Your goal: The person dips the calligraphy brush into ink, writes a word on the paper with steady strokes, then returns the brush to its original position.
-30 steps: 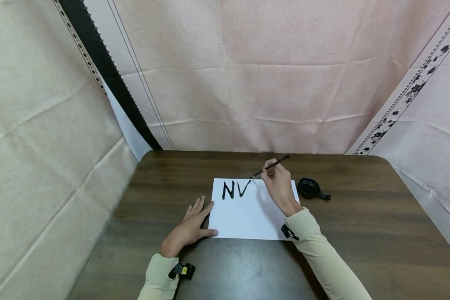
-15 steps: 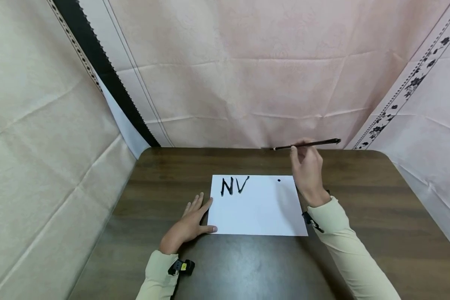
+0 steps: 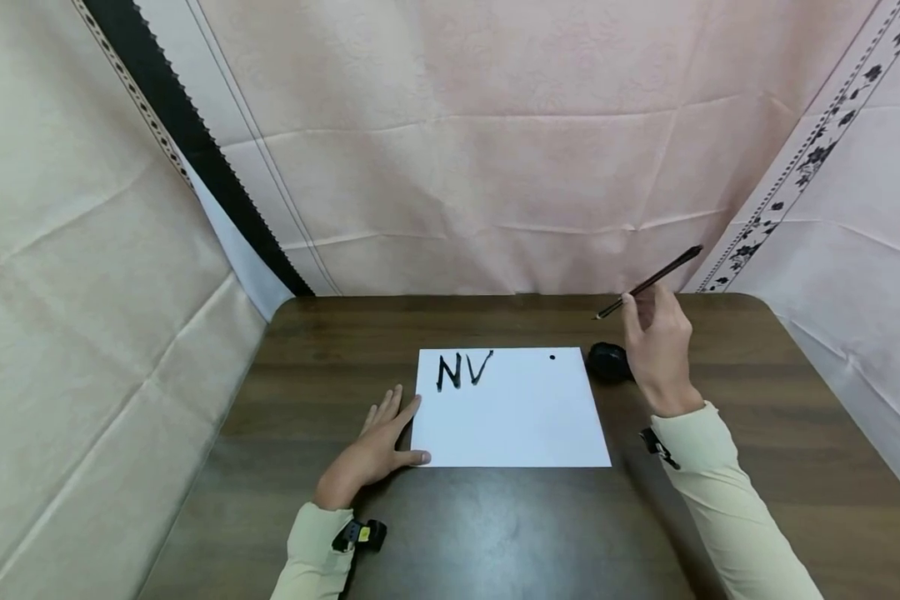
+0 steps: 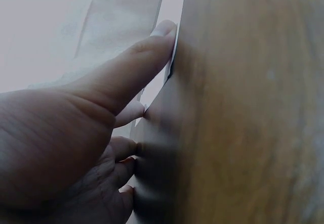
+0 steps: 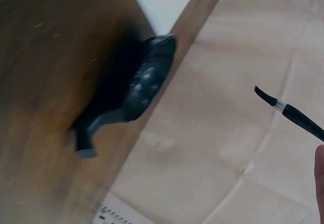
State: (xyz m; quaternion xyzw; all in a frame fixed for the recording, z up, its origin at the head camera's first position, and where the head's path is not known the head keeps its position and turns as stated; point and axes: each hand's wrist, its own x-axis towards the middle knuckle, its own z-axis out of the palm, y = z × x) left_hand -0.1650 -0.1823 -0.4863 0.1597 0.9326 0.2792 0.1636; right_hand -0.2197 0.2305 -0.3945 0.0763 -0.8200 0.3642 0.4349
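A sheet of white paper (image 3: 510, 417) lies on the table, with the black letters "NV" (image 3: 463, 370) at its upper left and a small black dot (image 3: 552, 357) near its upper right corner. My left hand (image 3: 371, 454) rests at the sheet's left side; its thumb and index finger touch the paper, the fingers spread and fairly straight. Between the thumb and fingers of my right hand (image 3: 660, 350) is a thin black paintbrush (image 5: 298, 120), held in the air with its dark, bent tip pointing left. Below that hand sits a black ink dish (image 5: 147, 80) with a short handle, partly hidden in the head view.
The dark wooden table (image 3: 495, 533) has rounded far corners. Behind its far edge hangs a pale pink cloth (image 3: 457, 167), with another cloth (image 3: 82, 333) at the left. The ink dish stands close to the sheet's right edge.
My right hand has lifted the paintbrush off the letters and moved right, past the paper to over the ink dish. The dot has come into view. My left hand stays in place.
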